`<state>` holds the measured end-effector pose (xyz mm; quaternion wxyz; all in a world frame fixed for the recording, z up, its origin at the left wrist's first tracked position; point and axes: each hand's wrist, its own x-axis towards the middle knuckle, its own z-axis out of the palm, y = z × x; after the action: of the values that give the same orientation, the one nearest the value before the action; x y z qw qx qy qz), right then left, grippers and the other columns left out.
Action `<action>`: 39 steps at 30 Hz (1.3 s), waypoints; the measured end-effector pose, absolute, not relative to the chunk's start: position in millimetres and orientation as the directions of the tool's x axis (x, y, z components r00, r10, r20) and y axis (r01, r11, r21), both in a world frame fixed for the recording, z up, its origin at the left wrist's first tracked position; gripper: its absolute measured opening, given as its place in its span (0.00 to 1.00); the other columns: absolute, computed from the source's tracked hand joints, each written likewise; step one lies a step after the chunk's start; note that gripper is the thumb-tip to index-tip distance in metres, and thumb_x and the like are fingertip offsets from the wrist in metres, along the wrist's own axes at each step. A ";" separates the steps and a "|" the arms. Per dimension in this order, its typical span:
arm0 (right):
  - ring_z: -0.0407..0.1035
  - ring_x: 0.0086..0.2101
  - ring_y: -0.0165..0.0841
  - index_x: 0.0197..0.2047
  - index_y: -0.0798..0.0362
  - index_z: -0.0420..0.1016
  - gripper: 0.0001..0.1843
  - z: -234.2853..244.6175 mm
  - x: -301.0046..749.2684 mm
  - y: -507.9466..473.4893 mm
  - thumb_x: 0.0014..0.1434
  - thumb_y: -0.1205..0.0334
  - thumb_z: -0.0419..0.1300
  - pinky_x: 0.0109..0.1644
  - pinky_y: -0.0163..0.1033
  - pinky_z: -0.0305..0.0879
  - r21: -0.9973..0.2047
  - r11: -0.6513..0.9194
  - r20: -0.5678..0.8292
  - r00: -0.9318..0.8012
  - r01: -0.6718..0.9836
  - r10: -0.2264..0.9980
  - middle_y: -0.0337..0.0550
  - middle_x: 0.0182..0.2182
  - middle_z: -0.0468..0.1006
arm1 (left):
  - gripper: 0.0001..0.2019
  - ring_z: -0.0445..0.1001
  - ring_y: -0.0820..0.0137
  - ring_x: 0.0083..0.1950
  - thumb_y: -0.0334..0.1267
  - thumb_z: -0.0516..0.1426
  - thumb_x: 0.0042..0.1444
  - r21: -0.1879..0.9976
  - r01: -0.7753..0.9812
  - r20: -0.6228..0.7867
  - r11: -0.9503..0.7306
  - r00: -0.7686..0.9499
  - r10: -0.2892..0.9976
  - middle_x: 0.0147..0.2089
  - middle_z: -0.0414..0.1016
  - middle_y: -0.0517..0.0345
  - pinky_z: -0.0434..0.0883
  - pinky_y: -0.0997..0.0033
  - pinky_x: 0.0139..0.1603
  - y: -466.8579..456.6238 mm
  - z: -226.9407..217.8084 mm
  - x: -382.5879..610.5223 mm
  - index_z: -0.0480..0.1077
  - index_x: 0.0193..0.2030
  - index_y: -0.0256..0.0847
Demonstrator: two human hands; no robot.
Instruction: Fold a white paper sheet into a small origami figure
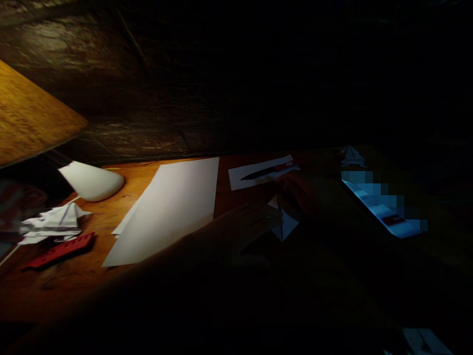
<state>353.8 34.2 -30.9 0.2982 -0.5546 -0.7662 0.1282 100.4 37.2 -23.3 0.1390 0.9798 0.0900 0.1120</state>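
The scene is very dark. A small folded white paper (284, 224) lies on the wooden table (111, 278) between my hands. My left hand (251, 228) reaches in from the lower left, its fingers stretched flat onto the paper's left edge. My right hand (300, 195) comes from the right, fingers curled and pinching the paper's upper corner. Just behind the hands, a dark knife with a red handle (266, 171) rests on a white paper strip (240, 178).
A stack of large white sheets (173, 207) lies left of my hands. Further left are a white lamp base (92, 181), crumpled folded paper (55, 221) and a flat red object (61, 250). A lit phone (382, 209) and a folded paper figure (351, 156) sit at right.
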 end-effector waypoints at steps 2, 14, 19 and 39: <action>0.75 0.36 0.36 0.46 0.51 0.79 0.16 -21.7 355.8 32.1 0.69 0.62 0.49 0.37 0.39 0.64 -0.547 0.304 0.270 -0.180 0.780 0.946 0.44 0.40 0.83 | 0.32 0.65 0.51 0.68 0.54 0.60 0.64 0.269 0.117 0.205 -0.956 0.963 0.175 0.68 0.66 0.41 0.66 0.49 0.67 40.5 -24.9 100.0 0.60 0.69 0.41; 0.75 0.42 0.38 0.51 0.50 0.81 0.18 -31.3 359.5 35.5 0.64 0.49 0.62 0.43 0.42 0.67 -0.542 0.434 0.196 -0.394 0.720 0.898 0.47 0.46 0.81 | 0.13 0.73 0.63 0.54 0.32 0.55 0.66 0.376 0.215 0.247 -0.901 0.914 0.321 0.55 0.72 0.49 0.75 0.62 0.53 49.4 -22.7 94.2 0.74 0.56 0.41; 0.73 0.45 0.39 0.53 0.50 0.80 0.18 -35.3 360.2 36.5 0.64 0.52 0.63 0.49 0.45 0.68 -0.590 0.490 0.195 -0.476 0.642 0.858 0.48 0.47 0.78 | 0.15 0.73 0.62 0.58 0.30 0.54 0.67 0.401 0.158 0.265 -0.902 0.923 0.279 0.57 0.73 0.48 0.76 0.60 0.57 50.2 -26.1 93.8 0.74 0.57 0.42; 0.75 0.38 0.36 0.38 0.52 0.78 0.07 -19.3 359.3 33.5 0.56 0.59 0.66 0.43 0.41 0.68 -0.721 0.340 0.091 -0.403 0.605 0.911 0.41 0.37 0.82 | 0.13 0.74 0.63 0.59 0.29 0.54 0.66 0.461 0.145 0.253 -0.875 0.924 0.287 0.57 0.75 0.49 0.76 0.61 0.57 50.8 -25.5 95.4 0.75 0.52 0.42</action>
<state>359.3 33.5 -19.3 0.2497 -0.4860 -0.7794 0.3066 95.4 50.8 -25.5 0.2228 0.9552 0.1131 0.1586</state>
